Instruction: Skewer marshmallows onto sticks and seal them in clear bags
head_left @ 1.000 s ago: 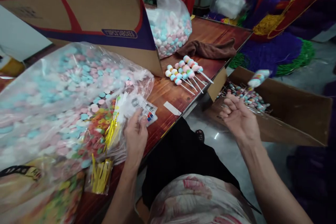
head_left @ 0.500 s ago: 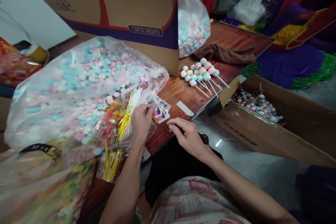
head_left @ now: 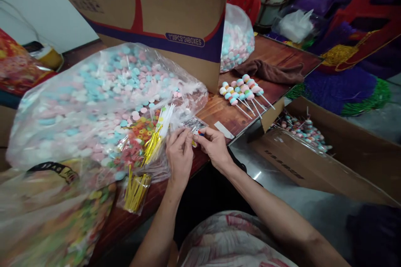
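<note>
My left hand (head_left: 179,151) and my right hand (head_left: 216,146) meet at the table edge, fingertips pinched close together. What they hold, if anything, is too small or hidden to name. Just behind the fingers lie small printed clear bags (head_left: 193,123), partly covered by my hands. Left of my left hand are white sticks (head_left: 166,117), gold twist ties (head_left: 152,147) and orange and red gummy rings (head_left: 140,129). A packet of gold twist ties (head_left: 136,192) lies nearer to me. Marshmallow skewers (head_left: 242,88) rest on the table (head_left: 216,108) to the right.
A big clear bag of marshmallows (head_left: 78,104) covers the table's left side. Behind it stands a large carton (head_left: 156,21), with another marshmallow bag (head_left: 237,41) and a brown cloth (head_left: 269,71) beside it. An open carton (head_left: 300,171) holding many skewers is at the right.
My right hand has moved left and up to meet my left hand. My left hand has shifted slightly right and down. The printed bags are now more covered. The view has shifted slightly.
</note>
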The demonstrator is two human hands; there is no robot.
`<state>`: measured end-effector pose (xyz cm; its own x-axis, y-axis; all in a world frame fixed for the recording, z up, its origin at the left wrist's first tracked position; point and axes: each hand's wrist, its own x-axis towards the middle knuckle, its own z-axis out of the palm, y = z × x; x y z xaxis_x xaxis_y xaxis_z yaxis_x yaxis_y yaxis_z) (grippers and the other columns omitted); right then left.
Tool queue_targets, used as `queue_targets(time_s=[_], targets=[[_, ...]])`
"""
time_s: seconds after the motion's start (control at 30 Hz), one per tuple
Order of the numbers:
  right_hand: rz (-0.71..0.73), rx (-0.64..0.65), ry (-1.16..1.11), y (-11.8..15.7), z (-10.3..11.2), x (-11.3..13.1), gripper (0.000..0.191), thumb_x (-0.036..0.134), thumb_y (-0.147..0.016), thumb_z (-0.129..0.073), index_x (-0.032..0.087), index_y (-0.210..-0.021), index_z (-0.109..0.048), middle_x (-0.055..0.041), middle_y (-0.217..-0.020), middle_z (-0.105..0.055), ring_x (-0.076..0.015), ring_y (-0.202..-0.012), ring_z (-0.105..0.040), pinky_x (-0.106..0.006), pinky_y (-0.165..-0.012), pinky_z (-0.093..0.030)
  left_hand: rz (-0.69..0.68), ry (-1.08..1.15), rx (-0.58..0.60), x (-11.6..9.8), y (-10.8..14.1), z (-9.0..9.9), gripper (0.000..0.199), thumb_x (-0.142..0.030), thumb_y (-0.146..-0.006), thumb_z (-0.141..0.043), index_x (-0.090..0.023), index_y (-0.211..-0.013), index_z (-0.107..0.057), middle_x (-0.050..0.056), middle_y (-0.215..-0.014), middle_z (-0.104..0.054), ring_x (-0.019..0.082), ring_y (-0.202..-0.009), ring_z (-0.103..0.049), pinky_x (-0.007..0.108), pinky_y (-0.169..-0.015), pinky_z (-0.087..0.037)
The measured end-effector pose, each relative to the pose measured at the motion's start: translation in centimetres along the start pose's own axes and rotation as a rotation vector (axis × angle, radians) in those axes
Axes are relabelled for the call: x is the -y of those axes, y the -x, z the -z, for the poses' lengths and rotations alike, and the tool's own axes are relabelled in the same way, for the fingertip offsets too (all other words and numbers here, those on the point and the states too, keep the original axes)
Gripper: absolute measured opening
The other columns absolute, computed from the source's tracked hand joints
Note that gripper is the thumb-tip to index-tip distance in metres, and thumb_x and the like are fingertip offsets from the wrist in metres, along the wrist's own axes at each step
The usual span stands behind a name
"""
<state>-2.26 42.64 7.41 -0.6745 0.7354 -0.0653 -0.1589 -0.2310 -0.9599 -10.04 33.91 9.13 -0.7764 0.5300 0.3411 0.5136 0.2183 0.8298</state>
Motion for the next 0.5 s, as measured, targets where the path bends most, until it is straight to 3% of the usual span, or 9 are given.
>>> queue_targets(time_s=[0.1, 0.2, 0.3, 0.4, 0.5], targets=[[-0.04, -0.024, -0.083, 0.6, 0.0, 0.5, 0.034, 0.05, -0.077, -0.075, 0.018, -0.079, -0.062, 0.0043, -0.062, -0.051, -0.0094, -0.049, -0.036, -0.022, -0.044, -0.027, 0.225, 0.231, -0.047, -0.8, 1.6, 0.6, 0.025, -0.042, -0.089, -0.063, -0.022, -0.087, -0.077, 0.006, -0.089, -0.07, 0.02, -0.089, -0.064, 0.031, -0.084, -0.048], [-0.036, 0.001, -0.082, 1.3, 0.7, 1.3, 0.034, 0.049, -0.078, -0.076, 0.018, -0.078, -0.061, 0.0041, -0.063, -0.05, -0.0093, -0.049, -0.036, -0.021, -0.044, -0.026, 0.583, 0.628, 0.127, -1.6, 3.0, 0.9, 0.044, -0.057, -0.085, -0.065, -0.015, -0.078, -0.075, 0.006, -0.072, -0.067, 0.013, -0.064, -0.058, 0.025, -0.061, -0.045], [0.009, 0.021, -0.025, 1.7, 1.6, 1.9, 0.03, 0.046, -0.08, -0.074, 0.018, -0.078, -0.062, 0.0036, -0.064, -0.051, -0.0102, -0.051, -0.038, -0.022, -0.045, -0.029, 0.858, 0.993, 0.27, -2.4, 3.5, 0.4, 0.05, -0.061, -0.077, -0.072, -0.011, -0.078, -0.075, 0.009, -0.077, -0.069, 0.011, -0.066, -0.059, 0.021, -0.06, -0.045], [0.067, 0.016, 0.061, 1.9, 2.3, 2.4, 0.027, 0.042, -0.081, -0.074, 0.018, -0.075, -0.062, 0.0026, -0.067, -0.053, -0.0117, -0.056, -0.043, -0.023, -0.051, -0.035, 0.94, 1.141, 0.219, -3.0, 3.3, -0.5, 0.042, -0.053, -0.072, -0.08, -0.012, -0.078, -0.073, 0.005, -0.076, -0.069, 0.009, -0.067, -0.059, 0.019, -0.062, -0.046], [0.081, 0.046, 0.14, 2.2, 2.9, 2.8, 0.026, 0.04, -0.082, -0.073, 0.018, -0.074, -0.062, 0.0011, -0.07, -0.056, -0.0139, -0.063, -0.049, -0.024, -0.057, -0.04, 0.918, 1.174, 0.087, -3.2, 2.8, -1.1, 0.031, -0.039, -0.066, -0.088, -0.016, -0.081, -0.074, 0.002, -0.081, -0.07, 0.007, -0.067, -0.059, 0.018, -0.061, -0.046]])
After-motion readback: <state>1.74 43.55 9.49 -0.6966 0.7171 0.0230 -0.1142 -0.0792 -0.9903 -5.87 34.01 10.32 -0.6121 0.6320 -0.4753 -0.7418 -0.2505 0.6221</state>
